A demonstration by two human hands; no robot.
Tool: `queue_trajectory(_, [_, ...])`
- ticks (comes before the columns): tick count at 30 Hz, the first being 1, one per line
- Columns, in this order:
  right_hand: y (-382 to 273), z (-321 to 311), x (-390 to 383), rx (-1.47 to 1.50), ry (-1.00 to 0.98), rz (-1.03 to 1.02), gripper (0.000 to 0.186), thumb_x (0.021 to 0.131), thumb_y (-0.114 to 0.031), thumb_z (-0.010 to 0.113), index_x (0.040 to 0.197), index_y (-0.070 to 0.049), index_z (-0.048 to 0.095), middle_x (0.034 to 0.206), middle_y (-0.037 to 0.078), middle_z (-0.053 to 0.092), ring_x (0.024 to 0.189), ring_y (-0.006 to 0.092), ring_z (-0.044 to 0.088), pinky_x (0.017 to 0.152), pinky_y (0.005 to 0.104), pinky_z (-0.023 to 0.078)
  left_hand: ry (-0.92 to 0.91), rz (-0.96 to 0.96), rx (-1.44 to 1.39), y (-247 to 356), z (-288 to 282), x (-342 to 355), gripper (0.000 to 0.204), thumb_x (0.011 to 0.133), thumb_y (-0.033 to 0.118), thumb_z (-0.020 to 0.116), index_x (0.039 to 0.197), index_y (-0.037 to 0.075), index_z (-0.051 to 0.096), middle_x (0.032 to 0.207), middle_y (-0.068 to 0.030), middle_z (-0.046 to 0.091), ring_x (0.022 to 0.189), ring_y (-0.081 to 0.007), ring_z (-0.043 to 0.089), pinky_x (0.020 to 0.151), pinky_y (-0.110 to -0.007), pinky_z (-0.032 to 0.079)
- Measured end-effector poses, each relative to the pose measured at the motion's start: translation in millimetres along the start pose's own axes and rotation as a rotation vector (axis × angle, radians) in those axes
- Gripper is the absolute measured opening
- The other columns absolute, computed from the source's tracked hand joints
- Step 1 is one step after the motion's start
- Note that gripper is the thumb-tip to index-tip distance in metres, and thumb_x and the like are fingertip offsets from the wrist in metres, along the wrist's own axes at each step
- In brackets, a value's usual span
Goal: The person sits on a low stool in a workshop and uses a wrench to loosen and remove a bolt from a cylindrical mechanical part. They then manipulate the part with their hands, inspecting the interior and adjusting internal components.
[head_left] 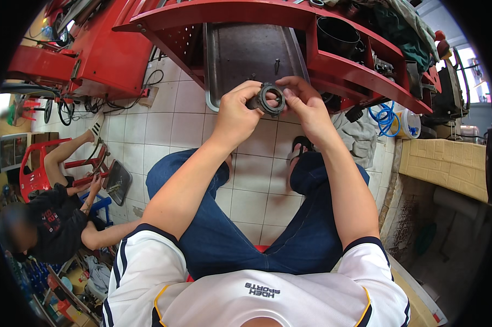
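Note:
A dark metal ring (265,104) with a notched rim is in front of me, over the near part of a grey metal tray. My left hand (239,106) is closed around its left side, and fingertips show through its hole. My right hand (309,106) is at the ring's right edge, thumb and bent forefinger apart; whether they touch the ring I cannot tell. In the tray (232,49) lies a bolt (277,66) beyond my hands. Another small dark piece near the ring is partly hidden.
A red workbench (246,16) arches over the tray, with a black pot (338,37) in a compartment. Blue hose (384,119) hangs by a white bucket (406,124) at right, near a cardboard box (447,166). Another person (55,223) sits at left beside a red chair (32,169).

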State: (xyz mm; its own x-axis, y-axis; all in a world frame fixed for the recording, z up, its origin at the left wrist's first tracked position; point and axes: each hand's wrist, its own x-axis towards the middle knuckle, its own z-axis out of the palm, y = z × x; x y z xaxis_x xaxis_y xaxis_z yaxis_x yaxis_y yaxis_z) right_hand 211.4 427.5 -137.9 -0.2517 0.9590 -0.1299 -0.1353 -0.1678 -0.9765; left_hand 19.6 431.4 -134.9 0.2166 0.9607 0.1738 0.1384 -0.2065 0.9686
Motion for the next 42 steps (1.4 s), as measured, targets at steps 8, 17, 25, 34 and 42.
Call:
queue_trajectory(8, [4,-2,-1,-0.009,-0.01,-0.114,0.033,0.1,-0.017,0.061,0.13,-0.004,0.057,0.11,0.004,0.064,0.1,0.0111,0.059,0.084,0.0265,0.047,0.013,-0.013,-0.027,0,-4,4,0.012,0.085,0.001,0.078,0.096,-0.001,0.074,0.104,-0.0038,0.071,0.095,-0.0129,0.065,0.084,-0.027,0.052])
queue_trajectory(17, [3,-1,0,-0.024,0.01,-0.034,0.029,0.102,-0.02,0.06,0.125,-0.004,0.06,0.103,0.001,0.062,0.093,0.0093,0.058,0.082,0.0255,0.047,0.015,-0.003,-0.023,1,1,2,0.018,0.078,-0.009,0.072,0.095,-0.002,0.074,0.1,-0.0071,0.071,0.092,-0.018,0.068,0.083,-0.029,0.052])
queue_trajectory(25, [5,-5,2,0.014,-0.001,-0.028,0.025,0.101,-0.016,0.061,0.123,-0.003,0.061,0.104,0.002,0.063,0.096,0.0101,0.059,0.082,0.0257,0.047,0.036,-0.031,-0.042,0,-3,3,0.015,0.08,-0.005,0.076,0.095,-0.001,0.075,0.098,-0.0068,0.072,0.091,-0.0173,0.067,0.082,-0.03,0.052])
queue_trajectory(34, [7,7,1,-0.058,0.082,-0.17,0.025,0.104,-0.02,0.059,0.123,-0.004,0.062,0.101,0.003,0.064,0.091,0.0097,0.059,0.077,0.0262,0.048,0.037,-0.014,-0.028,-8,-8,6,0.011,0.086,0.005,0.08,0.094,-0.001,0.075,0.101,-0.0031,0.071,0.092,-0.0125,0.065,0.082,-0.027,0.052])
queue_trajectory(42, [6,-4,2,-0.022,0.036,0.009,0.031,0.099,-0.017,0.064,0.128,-0.005,0.06,0.11,0.004,0.064,0.103,0.0121,0.06,0.082,0.028,0.049,0.016,-0.033,-0.027,0,-1,3,0.015,0.08,-0.006,0.075,0.095,-0.001,0.075,0.099,-0.0066,0.071,0.092,-0.0174,0.067,0.083,-0.03,0.052])
